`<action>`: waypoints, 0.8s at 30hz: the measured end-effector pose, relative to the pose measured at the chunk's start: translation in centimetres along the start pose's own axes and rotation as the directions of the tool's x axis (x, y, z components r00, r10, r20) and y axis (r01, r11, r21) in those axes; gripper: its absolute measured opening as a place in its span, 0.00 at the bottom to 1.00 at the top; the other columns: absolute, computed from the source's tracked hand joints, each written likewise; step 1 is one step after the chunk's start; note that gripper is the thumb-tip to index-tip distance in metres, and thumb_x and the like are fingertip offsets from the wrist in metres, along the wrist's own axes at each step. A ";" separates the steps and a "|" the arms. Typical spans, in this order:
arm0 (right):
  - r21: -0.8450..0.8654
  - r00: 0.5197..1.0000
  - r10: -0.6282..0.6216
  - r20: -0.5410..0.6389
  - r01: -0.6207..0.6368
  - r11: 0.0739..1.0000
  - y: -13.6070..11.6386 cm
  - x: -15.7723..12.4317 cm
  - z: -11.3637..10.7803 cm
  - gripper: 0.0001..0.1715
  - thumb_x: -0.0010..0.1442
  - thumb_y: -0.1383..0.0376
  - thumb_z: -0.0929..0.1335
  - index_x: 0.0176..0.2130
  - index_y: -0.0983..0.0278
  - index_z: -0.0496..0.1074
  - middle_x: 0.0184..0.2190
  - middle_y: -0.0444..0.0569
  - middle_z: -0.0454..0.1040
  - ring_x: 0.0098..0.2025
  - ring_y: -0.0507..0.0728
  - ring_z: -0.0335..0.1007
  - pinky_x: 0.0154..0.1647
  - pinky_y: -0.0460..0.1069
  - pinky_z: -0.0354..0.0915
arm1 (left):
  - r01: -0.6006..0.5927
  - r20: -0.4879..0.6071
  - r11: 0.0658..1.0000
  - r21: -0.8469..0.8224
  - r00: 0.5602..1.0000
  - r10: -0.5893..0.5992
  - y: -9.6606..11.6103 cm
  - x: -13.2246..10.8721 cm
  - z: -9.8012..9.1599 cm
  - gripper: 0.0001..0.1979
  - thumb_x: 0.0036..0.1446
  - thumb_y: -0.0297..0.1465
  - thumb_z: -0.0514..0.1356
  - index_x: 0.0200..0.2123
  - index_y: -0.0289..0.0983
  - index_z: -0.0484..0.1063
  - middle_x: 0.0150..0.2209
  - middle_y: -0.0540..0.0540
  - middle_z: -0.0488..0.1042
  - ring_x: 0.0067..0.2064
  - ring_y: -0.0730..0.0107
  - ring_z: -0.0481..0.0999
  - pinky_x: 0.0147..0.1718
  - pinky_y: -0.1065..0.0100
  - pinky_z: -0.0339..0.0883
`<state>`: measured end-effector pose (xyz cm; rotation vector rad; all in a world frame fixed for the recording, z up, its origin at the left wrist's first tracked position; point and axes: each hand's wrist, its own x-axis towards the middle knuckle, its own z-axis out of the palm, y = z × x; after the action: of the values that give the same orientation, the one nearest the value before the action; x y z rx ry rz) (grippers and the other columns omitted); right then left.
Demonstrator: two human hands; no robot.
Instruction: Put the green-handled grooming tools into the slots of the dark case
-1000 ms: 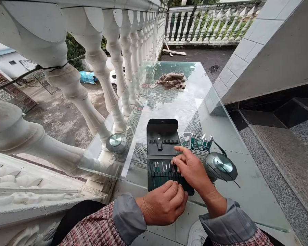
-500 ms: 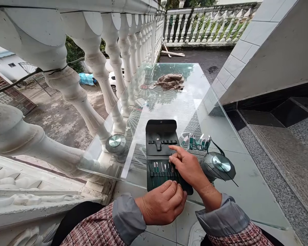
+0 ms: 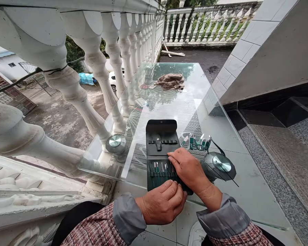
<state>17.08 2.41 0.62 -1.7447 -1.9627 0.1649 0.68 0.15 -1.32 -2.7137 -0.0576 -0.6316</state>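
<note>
A black manicure case (image 3: 161, 149) lies unfolded on the glass table. Several slim tools with green handles (image 3: 157, 179) stand in a row of loops in its lower half; the upper half has mostly bare loops. My left hand (image 3: 163, 202) is closed at the case's lower edge, fingertips pinched on it near the right corner. Over the case's right side rests my right hand (image 3: 191, 169), fingers together and bent down by the rightmost tools; what its fingertips grip is hidden. To the right lie green-and-silver nail clippers and scissors (image 3: 196, 141).
The glass tabletop (image 3: 166, 112) rests on round metal-capped legs (image 3: 116, 140). A crumpled brown cloth (image 3: 170, 82) and a small white card (image 3: 140, 102) lie farther back. White balusters (image 3: 92, 65) line the left; stone steps (image 3: 277, 143) rise on the right.
My right hand has moved down and its raised fingers have lowered and come together over the case's right side. My left hand stays at the lower edge.
</note>
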 end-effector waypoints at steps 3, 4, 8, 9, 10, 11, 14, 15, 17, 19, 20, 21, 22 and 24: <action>-0.056 0.995 -0.092 0.029 0.093 0.994 0.0 -0.5 -0.2 0.14 0.62 0.64 0.60 0.36 0.62 0.74 0.31 0.48 0.68 0.34 0.54 0.63 0.34 0.47 0.60 | -0.016 0.002 1.000 0.008 1.000 0.016 0.0 -0.1 -0.1 0.18 0.60 0.26 0.49 0.50 0.24 0.68 0.46 0.35 0.71 0.48 0.57 0.72 0.51 0.58 0.65; -0.064 0.993 -0.113 0.026 0.115 0.991 0.0 -0.6 -0.3 0.14 0.62 0.65 0.60 0.36 0.62 0.73 0.31 0.49 0.68 0.35 0.54 0.62 0.34 0.47 0.59 | -0.018 0.003 1.000 0.012 1.000 0.018 0.0 -0.1 -0.1 0.18 0.60 0.26 0.49 0.50 0.24 0.67 0.47 0.35 0.71 0.48 0.58 0.71 0.51 0.58 0.65; -0.091 0.984 -0.180 -0.001 0.179 0.980 -0.3 -1.4 -0.5 0.13 0.62 0.66 0.60 0.35 0.63 0.73 0.31 0.49 0.67 0.35 0.54 0.61 0.34 0.47 0.59 | 0.009 -0.017 1.000 0.015 1.000 -0.009 -0.1 0.0 0.1 0.18 0.60 0.26 0.49 0.51 0.25 0.67 0.47 0.36 0.71 0.49 0.57 0.71 0.53 0.57 0.63; -0.094 0.980 -0.197 -0.003 0.195 0.976 -0.4 -1.6 -0.5 0.13 0.62 0.67 0.60 0.35 0.63 0.73 0.31 0.49 0.68 0.35 0.54 0.61 0.34 0.47 0.59 | 0.017 -0.023 1.000 0.007 1.000 -0.017 -0.1 0.0 0.2 0.18 0.60 0.26 0.49 0.50 0.25 0.68 0.46 0.36 0.71 0.49 0.57 0.71 0.53 0.56 0.63; -0.090 0.977 -0.214 -0.003 0.213 0.973 -0.5 -1.8 -0.6 0.13 0.62 0.68 0.60 0.34 0.63 0.73 0.31 0.49 0.68 0.35 0.54 0.61 0.34 0.47 0.59 | 0.021 -0.027 1.000 -0.003 0.999 -0.021 -0.1 0.0 0.3 0.17 0.60 0.26 0.49 0.50 0.26 0.68 0.46 0.36 0.72 0.48 0.56 0.71 0.52 0.55 0.63; -0.079 0.973 -0.230 -0.005 0.229 0.970 -0.6 -2.0 -0.6 0.13 0.62 0.68 0.60 0.34 0.63 0.73 0.31 0.49 0.68 0.35 0.54 0.61 0.35 0.47 0.59 | 0.022 -0.025 1.000 -0.010 0.999 -0.023 -0.1 0.0 0.4 0.17 0.60 0.26 0.50 0.50 0.26 0.68 0.46 0.36 0.71 0.48 0.56 0.72 0.52 0.55 0.63; -0.038 0.973 -0.226 -0.039 0.225 0.974 0.1 -2.5 -1.5 0.14 0.62 0.68 0.59 0.40 0.63 0.73 0.35 0.51 0.70 0.39 0.55 0.63 0.39 0.49 0.61 | 0.014 0.014 1.000 -0.001 1.000 -0.014 0.0 0.0 0.4 0.17 0.61 0.26 0.49 0.50 0.27 0.67 0.47 0.34 0.70 0.48 0.56 0.72 0.50 0.55 0.65; -0.036 0.979 -0.192 -0.064 0.190 0.981 0.7 -2.7 -2.0 0.14 0.62 0.68 0.59 0.41 0.63 0.72 0.37 0.51 0.71 0.40 0.55 0.64 0.41 0.49 0.61 | 0.012 0.027 1.000 0.006 1.000 -0.012 0.1 0.0 0.3 0.17 0.61 0.26 0.49 0.50 0.27 0.67 0.47 0.34 0.70 0.48 0.57 0.72 0.49 0.55 0.65; -0.062 0.988 -0.067 -0.139 0.059 0.996 2.8 -3.3 -3.6 0.14 0.62 0.66 0.59 0.42 0.63 0.71 0.38 0.52 0.72 0.43 0.57 0.65 0.44 0.51 0.61 | 0.012 0.044 1.000 0.012 0.999 -0.013 0.1 0.0 0.2 0.17 0.61 0.27 0.49 0.50 0.27 0.67 0.48 0.34 0.70 0.49 0.56 0.71 0.49 0.56 0.65; -0.114 0.975 0.117 -0.191 -0.140 0.984 5.6 -4.1 -5.4 0.12 0.60 0.62 0.61 0.38 0.63 0.71 0.35 0.51 0.73 0.39 0.58 0.67 0.40 0.52 0.61 | 0.015 0.055 1.000 0.009 0.998 -0.015 0.1 -0.1 0.0 0.17 0.62 0.27 0.49 0.51 0.27 0.66 0.48 0.34 0.69 0.49 0.56 0.71 0.50 0.56 0.65; -0.136 0.954 0.222 -0.203 -0.252 0.958 7.0 -4.6 -6.3 0.11 0.58 0.61 0.61 0.35 0.62 0.71 0.33 0.50 0.73 0.36 0.57 0.67 0.35 0.51 0.61 | 0.015 0.056 1.000 0.008 0.998 -0.016 0.1 -0.1 0.0 0.17 0.62 0.27 0.49 0.51 0.27 0.66 0.48 0.34 0.70 0.49 0.56 0.71 0.50 0.56 0.65; -0.166 0.927 0.324 -0.187 -0.355 0.920 8.3 -5.2 -7.1 0.10 0.57 0.60 0.62 0.32 0.61 0.70 0.31 0.48 0.73 0.32 0.56 0.67 0.30 0.50 0.59 | 0.016 0.056 1.000 0.007 0.998 -0.016 0.0 -0.1 0.0 0.17 0.62 0.27 0.49 0.51 0.27 0.66 0.48 0.34 0.70 0.49 0.57 0.71 0.50 0.56 0.65; -0.199 0.900 0.405 -0.164 -0.432 0.879 9.4 -5.8 -7.7 0.10 0.56 0.58 0.62 0.30 0.60 0.70 0.30 0.47 0.72 0.29 0.56 0.66 0.26 0.49 0.57 | 0.017 0.055 1.000 0.007 0.998 -0.017 0.0 -0.1 0.0 0.17 0.62 0.27 0.49 0.51 0.27 0.66 0.48 0.35 0.70 0.49 0.57 0.71 0.50 0.57 0.65; -0.219 0.877 0.474 -0.078 -0.479 0.850 10.8 -6.7 -8.3 0.11 0.54 0.56 0.63 0.28 0.60 0.70 0.28 0.46 0.72 0.28 0.55 0.65 0.25 0.48 0.55 | 0.016 0.049 1.000 0.003 0.999 -0.016 0.1 -0.1 0.2 0.17 0.62 0.27 0.49 0.51 0.26 0.66 0.48 0.35 0.70 0.49 0.57 0.71 0.50 0.57 0.65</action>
<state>30.72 -4.18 1.45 -2.3595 -1.5405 0.0851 0.64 0.14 -1.55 -2.7286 -0.0925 -0.5692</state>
